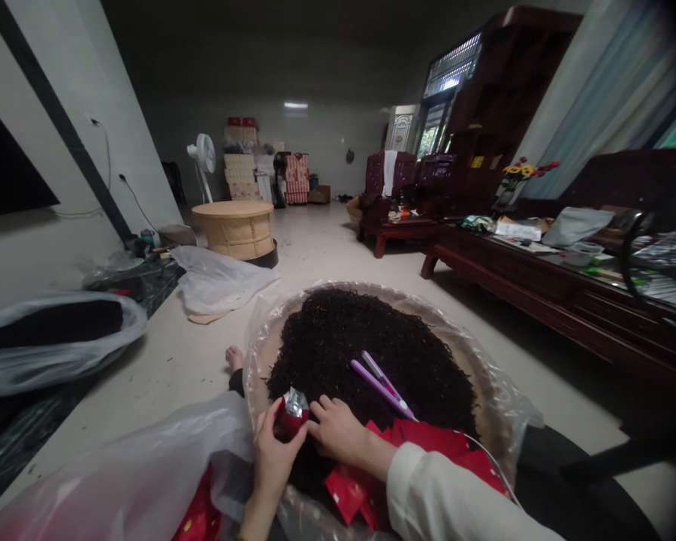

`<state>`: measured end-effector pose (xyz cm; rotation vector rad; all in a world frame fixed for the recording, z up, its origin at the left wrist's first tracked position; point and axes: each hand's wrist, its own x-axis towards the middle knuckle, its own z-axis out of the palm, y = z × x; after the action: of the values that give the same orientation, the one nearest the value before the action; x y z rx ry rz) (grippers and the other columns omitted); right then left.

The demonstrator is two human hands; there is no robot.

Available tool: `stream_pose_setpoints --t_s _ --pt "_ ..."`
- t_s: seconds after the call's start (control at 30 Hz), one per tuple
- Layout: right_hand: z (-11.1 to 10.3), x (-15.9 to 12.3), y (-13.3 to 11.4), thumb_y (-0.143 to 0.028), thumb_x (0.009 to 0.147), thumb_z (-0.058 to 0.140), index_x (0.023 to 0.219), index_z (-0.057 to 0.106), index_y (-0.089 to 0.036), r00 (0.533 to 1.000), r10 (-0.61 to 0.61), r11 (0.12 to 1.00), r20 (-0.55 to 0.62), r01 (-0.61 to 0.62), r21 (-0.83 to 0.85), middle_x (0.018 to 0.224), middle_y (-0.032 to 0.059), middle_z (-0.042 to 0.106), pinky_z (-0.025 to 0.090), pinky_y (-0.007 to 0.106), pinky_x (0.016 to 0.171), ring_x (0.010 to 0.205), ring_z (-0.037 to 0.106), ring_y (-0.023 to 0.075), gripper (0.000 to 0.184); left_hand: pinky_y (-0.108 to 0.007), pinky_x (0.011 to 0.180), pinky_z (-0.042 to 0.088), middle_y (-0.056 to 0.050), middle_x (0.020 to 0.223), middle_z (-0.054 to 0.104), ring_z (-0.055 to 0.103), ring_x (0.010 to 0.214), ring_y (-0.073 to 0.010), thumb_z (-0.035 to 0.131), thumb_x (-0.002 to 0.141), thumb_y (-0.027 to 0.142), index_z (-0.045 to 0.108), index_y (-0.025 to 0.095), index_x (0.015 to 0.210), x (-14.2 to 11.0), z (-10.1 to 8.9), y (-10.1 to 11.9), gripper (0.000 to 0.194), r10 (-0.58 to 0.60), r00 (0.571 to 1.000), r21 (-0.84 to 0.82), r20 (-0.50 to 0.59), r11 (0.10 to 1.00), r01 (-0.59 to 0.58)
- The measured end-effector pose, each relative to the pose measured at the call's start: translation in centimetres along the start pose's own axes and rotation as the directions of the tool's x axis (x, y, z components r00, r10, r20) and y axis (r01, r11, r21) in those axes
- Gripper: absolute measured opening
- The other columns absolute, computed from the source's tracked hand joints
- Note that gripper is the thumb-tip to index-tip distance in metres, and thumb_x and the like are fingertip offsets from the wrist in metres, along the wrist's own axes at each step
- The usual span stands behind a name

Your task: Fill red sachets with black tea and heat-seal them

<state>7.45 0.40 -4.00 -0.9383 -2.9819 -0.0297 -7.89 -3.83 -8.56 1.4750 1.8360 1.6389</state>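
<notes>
A wide round tray [487,368] lined with clear plastic rests on my lap, heaped with dark loose tea leaves [360,346]. My left hand [273,451] is closed on a small red foil pouch [290,415] with its silver top open. My right hand [338,428] lies curled on the leaves beside the pouch, fingertips at its mouth; what it pinches is hidden. A purple sealing clamp [380,383] lies on the leaves just past my right hand. Several flat red pouches [428,439] lie at the tray's near edge, under my white sleeve.
A clear plastic bag [146,473] with red pouches sits at my left knee. My bare foot [234,358] shows left of the tray. A bagged bin of tea [56,338] stands left, a round wicker stool [236,229] farther off, and a dark wooden table [568,293] right.
</notes>
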Motion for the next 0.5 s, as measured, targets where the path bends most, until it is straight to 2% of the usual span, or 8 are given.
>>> stream_pose_setpoints --t_s 0.1,0.17,0.2,0.27,0.33,0.37,0.4,0.5 --pt "-0.6 -0.5 1.2 -0.025 0.078 0.066 0.1 0.064 -0.019 0.999 0.054 0.993 -0.008 -0.053 0.103 0.104 0.0125 0.06 0.048 0.034 0.068 0.094 0.054 0.0275 0.024 -0.04 0.072 0.06 -0.01 0.094 0.065 0.068 0.084 -0.0262 0.072 0.065 0.047 0.062 0.014 0.11 -0.1 0.2 0.0 0.056 -0.006 1.0 -0.005 -0.005 1.0 0.006" --pt "-1.3 -0.6 2.2 -0.021 0.076 0.064 0.096 0.065 -0.02 0.982 0.169 0.939 -0.088 -0.133 0.318 0.104 0.0106 0.061 0.047 0.034 0.072 0.092 0.056 0.0256 0.02 -0.038 0.07 0.06 -0.01 0.096 0.065 0.068 0.083 -0.0254 0.072 0.066 0.047 0.062 0.015 0.11 -0.2 0.4 -0.1 0.056 -0.012 1.0 -0.008 -0.003 1.0 0.012" --pt "-1.6 -0.5 2.6 -0.019 0.073 0.065 0.091 0.066 -0.02 0.951 0.273 0.847 -0.144 -0.167 0.505 0.101 0.0089 0.063 0.047 0.035 0.075 0.09 0.057 0.0242 0.018 -0.038 0.07 0.06 -0.01 0.096 0.066 0.068 0.083 -0.0253 0.072 0.066 0.047 0.062 0.015 0.11 -0.3 0.5 -0.2 0.056 -0.01 1.0 -0.005 0.0 1.0 0.01" --pt "-2.2 -0.1 3.4 -0.019 0.065 0.068 0.079 0.067 -0.02 0.829 0.531 0.494 -0.176 -0.134 0.859 0.09 0.0047 0.065 0.045 0.034 0.08 0.087 0.057 0.0219 0.014 -0.038 0.071 0.06 -0.01 0.097 0.065 0.068 0.085 -0.0256 0.072 0.066 0.045 0.062 0.015 0.111 -0.3 0.8 -0.2 0.055 0.001 1.0 0.009 0.009 1.0 -0.001" --pt "-2.7 0.5 3.9 -0.024 0.06 0.071 0.072 0.063 -0.02 0.705 0.704 0.141 -0.086 -0.02 0.99 0.077 0.0011 0.064 0.046 0.032 0.077 0.081 0.058 0.0204 0.014 -0.038 0.072 0.059 -0.01 0.099 0.065 0.067 0.087 -0.0257 0.071 0.067 0.043 0.062 0.017 0.112 -0.3 1.2 0.0 0.053 0.01 1.0 0.033 0.025 0.999 -0.011" --pt "-2.8 0.9 4.1 -0.029 0.062 0.07 0.072 0.061 -0.021 0.664 0.746 0.03 -0.036 0.02 0.999 0.073 -0.0002 0.063 0.047 0.03 0.071 0.076 0.059 0.0195 0.016 -0.039 0.073 0.059 -0.01 0.099 0.065 0.067 0.087 -0.0256 0.071 0.068 0.043 0.062 0.018 0.112 -0.3 1.3 0.1 0.052 0.014 0.999 0.048 0.034 0.999 -0.015" --pt "-2.9 1.3 4.3 -0.035 0.065 0.068 0.075 0.059 -0.021 0.638 0.77 -0.038 0.003 0.041 0.998 0.071 -0.001 0.062 0.047 0.029 0.063 0.07 0.059 0.0182 0.019 -0.039 0.073 0.059 -0.01 0.1 0.064 0.066 0.087 -0.0255 0.071 0.068 0.042 0.062 0.019 0.112 -0.3 1.5 0.4 0.051 0.017 0.999 0.06 0.044 0.998 -0.02" --pt "-3.3 2.6 4.6 -0.049 0.073 0.057 0.084 0.051 -0.023 0.578 0.81 -0.201 0.101 0.112 0.973 0.07 -0.0023 0.062 0.04 0.024 0.044 0.052 0.056 0.0142 0.028 -0.04 0.074 0.058 -0.009 0.098 0.063 0.065 0.084 -0.0249 0.07 0.068 0.039 0.063 0.02 0.112 0.0 2.2 1.4 0.049 0.021 0.997 0.079 0.08 0.996 -0.027"
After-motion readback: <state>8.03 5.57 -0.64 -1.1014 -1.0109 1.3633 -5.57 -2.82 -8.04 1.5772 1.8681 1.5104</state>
